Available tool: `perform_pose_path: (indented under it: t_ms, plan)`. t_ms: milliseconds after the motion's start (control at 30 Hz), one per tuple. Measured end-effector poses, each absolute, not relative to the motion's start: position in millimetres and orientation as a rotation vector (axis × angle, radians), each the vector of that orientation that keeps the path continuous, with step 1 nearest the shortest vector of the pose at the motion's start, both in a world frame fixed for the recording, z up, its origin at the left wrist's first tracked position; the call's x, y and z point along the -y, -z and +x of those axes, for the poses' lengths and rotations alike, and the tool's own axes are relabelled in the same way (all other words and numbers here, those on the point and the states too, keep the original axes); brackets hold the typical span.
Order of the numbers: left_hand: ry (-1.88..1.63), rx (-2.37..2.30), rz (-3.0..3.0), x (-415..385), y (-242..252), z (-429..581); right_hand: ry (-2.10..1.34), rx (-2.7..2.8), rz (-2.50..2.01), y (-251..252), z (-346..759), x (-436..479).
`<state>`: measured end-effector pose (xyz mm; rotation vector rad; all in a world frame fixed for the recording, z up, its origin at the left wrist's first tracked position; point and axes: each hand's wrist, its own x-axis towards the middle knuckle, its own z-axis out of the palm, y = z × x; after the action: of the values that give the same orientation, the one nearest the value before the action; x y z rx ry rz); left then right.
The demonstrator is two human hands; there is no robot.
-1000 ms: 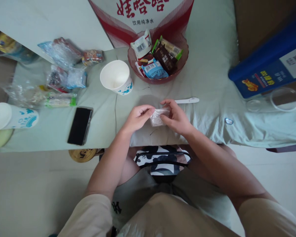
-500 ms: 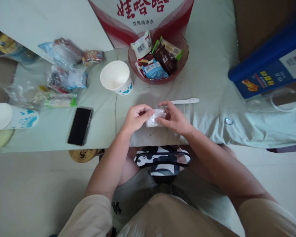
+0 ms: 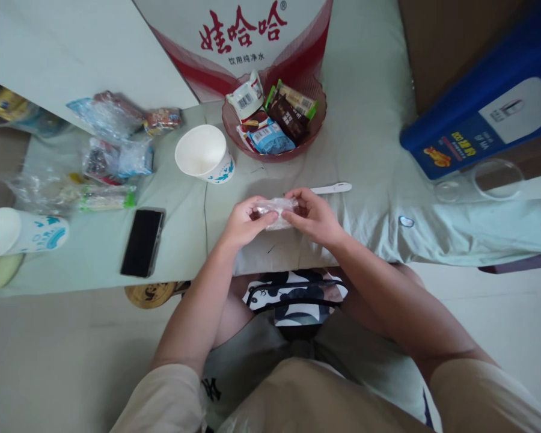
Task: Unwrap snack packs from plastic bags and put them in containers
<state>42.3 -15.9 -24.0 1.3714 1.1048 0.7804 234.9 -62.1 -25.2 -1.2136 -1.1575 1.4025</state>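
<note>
Clear crinkled packet (image 3: 276, 209) pinched between both hands.
Left hand (image 3: 243, 221) and right hand (image 3: 312, 215) gripping opposite ends, above the cloth (image 3: 379, 180).

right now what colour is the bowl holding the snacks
Translucent reddish-pink bowl, seen in the head view.

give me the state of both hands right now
Left hand: closed, pinching the small clear packet.
Right hand: closed, pinching the same packet's other end.
</note>
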Motion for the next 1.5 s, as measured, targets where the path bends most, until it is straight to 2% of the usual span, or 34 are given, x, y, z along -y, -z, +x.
perform_pose_path:
  t_ms: [333, 467, 533, 733, 900, 1000, 1100, 1267, 1367, 1500]
  plan:
    - [-0.533, -1.029, 1.463, 20, 14, 49, -1.332, 1.069, -1.215, 24, 238, 60]
    - [-0.548, -1.027, 1.479, 20, 16, 53, -1.292, 1.064, -1.213, 25, 238, 59]
    - [-0.653, -1.070, 1.467, 18, 19, 52, -1.284, 1.051, -1.203, 25, 238, 59]
    - [-1.290, -1.393, 1.448, 2, 24, 12, -1.411, 1.047, -1.210, 26, 237, 61]
    - [-1.692, -1.897, 1.607, -8, 1, -35, -1.422, 1.030, -1.239, 23, 234, 61]
    - [-1.804, -2.028, 1.663, -18, -20, -41, -1.428, 1.039, -1.237, 20, 232, 61]
    - [-1.520, -2.044, 1.917, -41, -41, -26, -1.435, 1.059, -1.227, 17, 230, 64]
    - [-0.052, -2.162, 2.294, -85, -69, 16, -1.406, 1.092, -1.218, 14, 233, 69]
    - [0.316, -2.090, 2.245, -98, -77, 35, -1.393, 1.091, -1.222, 12, 236, 69]
    - [0.515, -1.938, 2.209, -107, -71, 48, -1.391, 1.091, -1.197, 8, 237, 68]
